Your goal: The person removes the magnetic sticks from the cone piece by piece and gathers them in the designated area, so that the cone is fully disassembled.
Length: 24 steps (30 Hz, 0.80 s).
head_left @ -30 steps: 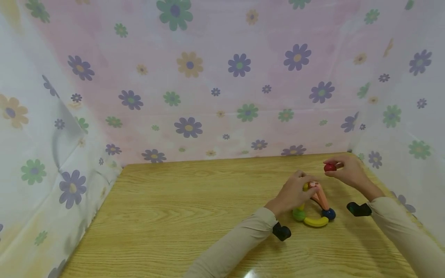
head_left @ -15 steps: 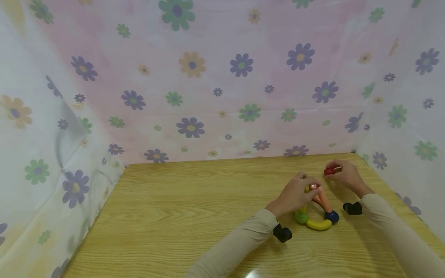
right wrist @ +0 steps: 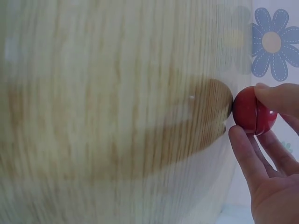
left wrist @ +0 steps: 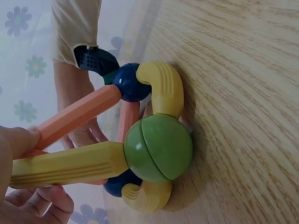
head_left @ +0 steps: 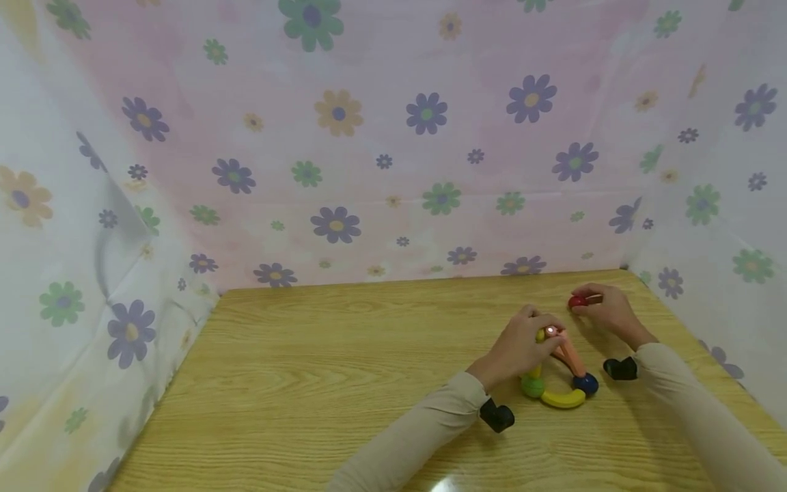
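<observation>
Under my left hand [head_left: 515, 345] stands a frame of magnetic building sticks and balls. That hand grips the frame's top, where a straight yellow stick [left wrist: 70, 163] and orange sticks [left wrist: 79, 114] converge; the fingers partly hide the joint. At the base, a green ball [left wrist: 159, 148] and two dark blue balls [left wrist: 128, 83] are linked by curved yellow sticks [left wrist: 167, 88]. Farther back on the right, my right hand [head_left: 611, 314] pinches a glossy red ball [right wrist: 247, 109] between thumb and fingers, right at the table surface. A seam runs round the ball.
The wood-grain table [head_left: 344, 383] is bounded at the back and sides by flower-printed cloth [head_left: 369, 137]. Black wrist devices [head_left: 621, 369] project below both wrists. The right hand works close to the table's back right corner.
My right hand has lowered the red ball and shifted slightly left, closer to the table. The left hand keeps its grip on the top of the frame, nearly still.
</observation>
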{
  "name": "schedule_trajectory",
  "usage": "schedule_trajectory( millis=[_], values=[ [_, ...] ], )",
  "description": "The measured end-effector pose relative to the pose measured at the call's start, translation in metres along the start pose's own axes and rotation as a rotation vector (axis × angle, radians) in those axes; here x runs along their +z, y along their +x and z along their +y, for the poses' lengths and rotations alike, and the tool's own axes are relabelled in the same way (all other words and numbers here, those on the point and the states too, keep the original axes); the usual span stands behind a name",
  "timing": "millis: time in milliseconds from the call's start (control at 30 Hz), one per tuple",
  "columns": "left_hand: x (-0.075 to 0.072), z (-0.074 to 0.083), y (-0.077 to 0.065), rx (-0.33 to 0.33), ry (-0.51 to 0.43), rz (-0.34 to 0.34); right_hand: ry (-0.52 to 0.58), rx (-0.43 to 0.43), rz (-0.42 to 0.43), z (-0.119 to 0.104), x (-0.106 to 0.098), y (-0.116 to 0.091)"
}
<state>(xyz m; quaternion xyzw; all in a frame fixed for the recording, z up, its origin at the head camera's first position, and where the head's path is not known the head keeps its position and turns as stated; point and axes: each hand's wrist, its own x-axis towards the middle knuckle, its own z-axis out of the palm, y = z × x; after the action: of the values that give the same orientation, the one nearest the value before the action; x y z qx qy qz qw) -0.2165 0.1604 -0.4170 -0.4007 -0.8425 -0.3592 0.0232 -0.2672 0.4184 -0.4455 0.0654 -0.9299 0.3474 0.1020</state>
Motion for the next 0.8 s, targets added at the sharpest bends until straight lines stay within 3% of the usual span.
schedule_trajectory(
  millis=[300, 800],
  values=[
    [-0.0017, 0.003, -0.0034, -0.025, -0.008, -0.003, -0.007, -0.033, 0.025, 0.0003, 0.0034, -0.0013],
    [-0.002, -0.0002, -0.0059, -0.017, -0.036, 0.004, -0.014, -0.013, 0.003, -0.0031, -0.0002, -0.0042]
  ],
)
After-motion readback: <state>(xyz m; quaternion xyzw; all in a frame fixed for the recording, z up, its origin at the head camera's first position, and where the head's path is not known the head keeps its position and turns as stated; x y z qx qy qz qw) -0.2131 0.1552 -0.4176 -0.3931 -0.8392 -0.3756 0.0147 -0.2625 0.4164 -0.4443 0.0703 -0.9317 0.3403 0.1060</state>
